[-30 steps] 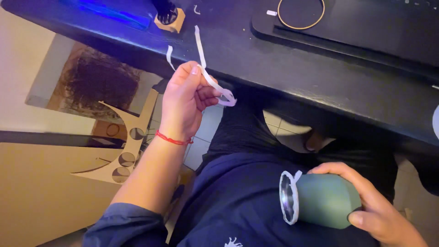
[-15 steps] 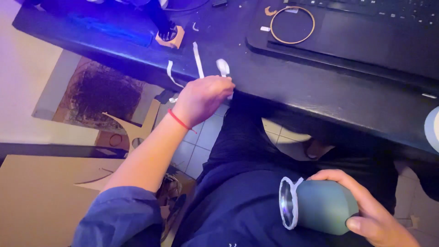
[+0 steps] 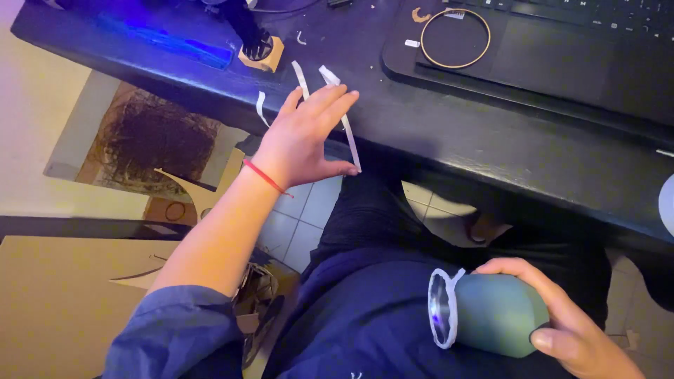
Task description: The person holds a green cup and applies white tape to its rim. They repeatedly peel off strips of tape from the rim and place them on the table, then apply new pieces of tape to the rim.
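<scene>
The left hand [image 3: 303,140] lies open on the dark worktop [image 3: 449,133], its fingers over white paper strips [image 3: 344,119], holding nothing; the right hand [image 3: 562,323] grips a green tumbler [image 3: 495,314] on the lap; the step seems to be laying strips down.

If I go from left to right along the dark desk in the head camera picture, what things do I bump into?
Blue glowing strip → small tan block → left hand resting on long white strips → thin gold ring lying on the laptop.
</scene>
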